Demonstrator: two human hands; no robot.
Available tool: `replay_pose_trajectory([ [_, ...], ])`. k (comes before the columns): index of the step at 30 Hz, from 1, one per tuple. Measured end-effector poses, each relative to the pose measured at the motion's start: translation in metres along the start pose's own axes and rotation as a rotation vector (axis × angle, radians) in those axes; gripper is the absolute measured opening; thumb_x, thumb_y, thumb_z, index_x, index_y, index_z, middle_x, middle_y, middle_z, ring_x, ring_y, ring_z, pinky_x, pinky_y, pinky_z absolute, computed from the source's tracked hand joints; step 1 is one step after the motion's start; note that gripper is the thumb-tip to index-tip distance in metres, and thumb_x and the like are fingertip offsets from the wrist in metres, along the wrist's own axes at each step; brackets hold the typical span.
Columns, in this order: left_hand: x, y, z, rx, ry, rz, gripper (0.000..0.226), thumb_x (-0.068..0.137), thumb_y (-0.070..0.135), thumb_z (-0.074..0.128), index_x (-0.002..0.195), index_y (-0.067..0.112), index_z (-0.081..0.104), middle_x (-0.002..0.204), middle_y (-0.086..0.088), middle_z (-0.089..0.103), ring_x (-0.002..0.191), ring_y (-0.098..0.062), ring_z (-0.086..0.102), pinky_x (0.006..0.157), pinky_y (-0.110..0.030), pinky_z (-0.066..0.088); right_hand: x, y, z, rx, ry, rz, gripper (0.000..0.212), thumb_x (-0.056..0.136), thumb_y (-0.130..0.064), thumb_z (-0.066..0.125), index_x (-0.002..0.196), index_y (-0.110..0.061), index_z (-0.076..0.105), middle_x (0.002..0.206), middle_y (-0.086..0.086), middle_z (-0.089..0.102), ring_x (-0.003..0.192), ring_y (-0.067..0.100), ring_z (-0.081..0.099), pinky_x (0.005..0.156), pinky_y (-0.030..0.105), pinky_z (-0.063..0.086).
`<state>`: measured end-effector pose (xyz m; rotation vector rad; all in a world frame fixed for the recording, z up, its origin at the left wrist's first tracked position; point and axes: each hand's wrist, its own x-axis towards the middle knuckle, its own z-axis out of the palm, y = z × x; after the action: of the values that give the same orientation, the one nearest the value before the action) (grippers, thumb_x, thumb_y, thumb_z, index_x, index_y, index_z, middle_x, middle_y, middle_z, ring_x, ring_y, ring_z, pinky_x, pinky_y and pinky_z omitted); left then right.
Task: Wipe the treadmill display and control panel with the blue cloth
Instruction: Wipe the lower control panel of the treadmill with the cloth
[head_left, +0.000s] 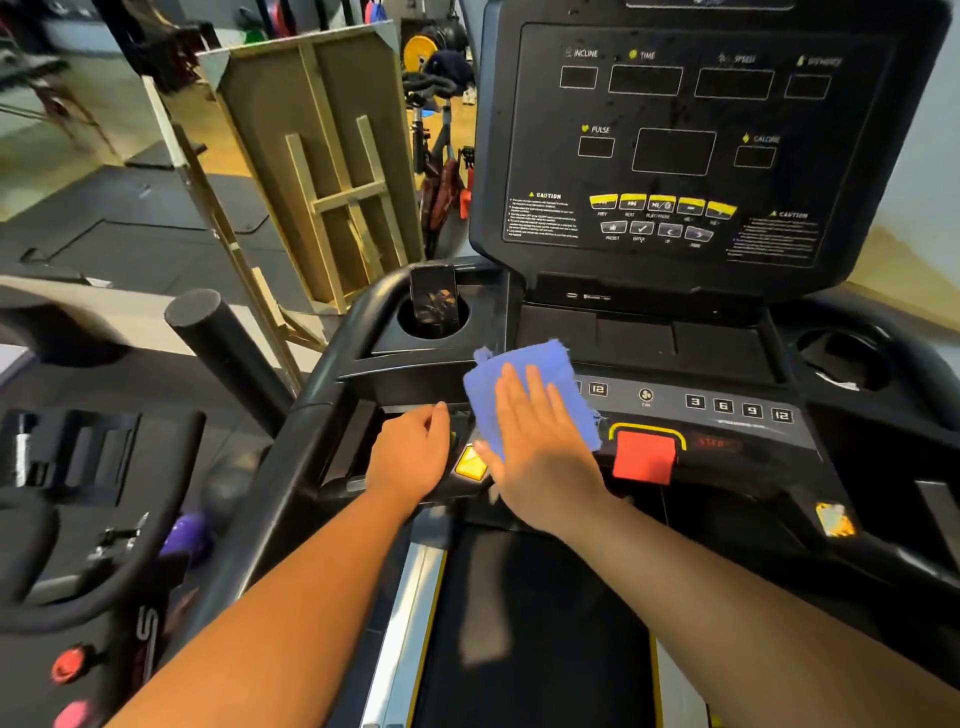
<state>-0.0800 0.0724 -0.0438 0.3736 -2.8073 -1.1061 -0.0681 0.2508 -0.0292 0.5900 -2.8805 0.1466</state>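
At frame centre, a flat, open right hand (540, 436) presses the blue cloth (524, 387) on the treadmill's black control panel (727, 415); the left hand (410, 457) curls around a handle. The dark display (675, 140) stands upper right, gym equipment upper left.

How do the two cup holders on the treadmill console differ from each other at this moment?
The left cup holder has a phone standing upright in it, while the right cup holder holds no phone, only something pale and crumpled near its rim that I cannot identify. The left one sits just behind the blue cloth; the right one is far from both hands. Both are round, black recesses beside the console.
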Motion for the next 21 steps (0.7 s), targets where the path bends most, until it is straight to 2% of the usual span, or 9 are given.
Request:
replay_pose_trajectory([
  [2,0.000,0.001,0.000,-0.002,0.000,0.001,0.048,0.106,0.038,0.040,0.065,0.019,0.056,0.073,-0.004,0.067,0.069,-0.023,0.061,0.062,-0.033,0.041,-0.016,0.010,-0.006,-0.052,-0.041,-0.194,0.075,0.099,-0.053,0.028,0.154,-0.002,0.034,0.162,0.016,0.032,0.151,0.035,0.028,0.121,0.049,0.029],
  [4,-0.001,0.001,-0.001,0.004,-0.003,-0.002,0.047,0.107,0.038,0.039,0.066,0.021,0.056,0.073,-0.003,0.066,0.067,-0.017,0.059,0.059,-0.030,0.038,-0.027,0.029,-0.010,-0.084,-0.045,-0.255,0.074,0.096,-0.053,0.030,0.151,-0.004,0.040,0.158,0.014,0.041,0.147,0.032,0.037,0.120,0.046,0.032],
  [5,-0.001,0.000,-0.001,0.009,-0.005,-0.002,0.047,0.107,0.039,0.038,0.069,0.021,0.060,0.074,-0.002,0.067,0.068,-0.015,0.060,0.061,-0.030,0.040,-0.029,0.039,-0.011,-0.075,-0.034,-0.225,0.074,0.095,-0.053,0.030,0.151,-0.004,0.040,0.157,0.013,0.043,0.147,0.031,0.037,0.120,0.044,0.030],
  [8,-0.002,-0.002,-0.002,0.000,-0.013,-0.010,0.048,0.108,0.039,0.038,0.079,0.015,0.069,0.074,-0.002,0.069,0.072,-0.014,0.065,0.062,-0.026,0.043,-0.021,0.053,-0.009,-0.073,-0.024,0.003,0.079,0.097,-0.057,0.023,0.155,-0.004,0.029,0.163,0.014,0.032,0.153,0.030,0.022,0.125,0.041,0.015],
  [11,-0.003,0.000,-0.002,0.007,-0.003,-0.005,0.047,0.108,0.039,0.038,0.080,0.016,0.069,0.074,0.000,0.069,0.072,-0.011,0.064,0.063,-0.027,0.043,0.004,0.018,-0.002,0.013,0.005,0.171,0.080,0.100,-0.057,0.026,0.155,0.001,0.028,0.163,0.019,0.027,0.152,0.037,0.022,0.124,0.046,0.016],
  [13,-0.003,0.002,-0.001,0.016,0.016,0.000,0.047,0.107,0.037,0.039,0.076,0.016,0.068,0.074,-0.001,0.069,0.071,-0.015,0.063,0.065,-0.030,0.041,0.006,-0.001,0.001,0.000,0.009,0.046,0.077,0.101,-0.055,0.026,0.154,0.001,0.029,0.163,0.020,0.027,0.152,0.038,0.023,0.124,0.047,0.016],
  [16,-0.001,0.000,0.000,0.014,0.015,0.014,0.048,0.107,0.036,0.039,0.071,0.018,0.063,0.073,-0.002,0.068,0.068,-0.014,0.061,0.064,-0.030,0.038,-0.018,0.018,-0.003,-0.049,-0.020,-0.182,0.073,0.100,-0.053,0.032,0.153,-0.002,0.036,0.162,0.016,0.033,0.150,0.033,0.030,0.123,0.047,0.025],
  [19,0.000,-0.003,0.000,0.017,0.017,0.001,0.048,0.107,0.039,0.038,0.078,0.015,0.069,0.077,-0.003,0.070,0.073,-0.017,0.063,0.068,-0.031,0.042,-0.046,0.048,-0.010,-0.077,-0.038,-0.186,0.072,0.099,-0.053,0.033,0.155,-0.008,0.034,0.163,0.009,0.033,0.150,0.028,0.030,0.124,0.043,0.022],
  [21,-0.001,-0.003,0.000,0.025,0.019,-0.004,0.048,0.107,0.038,0.038,0.080,0.014,0.069,0.078,-0.003,0.070,0.072,-0.017,0.062,0.069,-0.031,0.041,-0.047,0.058,-0.009,-0.056,-0.020,-0.087,0.071,0.100,-0.052,0.034,0.156,-0.009,0.032,0.164,0.007,0.031,0.152,0.027,0.027,0.123,0.044,0.025],
])
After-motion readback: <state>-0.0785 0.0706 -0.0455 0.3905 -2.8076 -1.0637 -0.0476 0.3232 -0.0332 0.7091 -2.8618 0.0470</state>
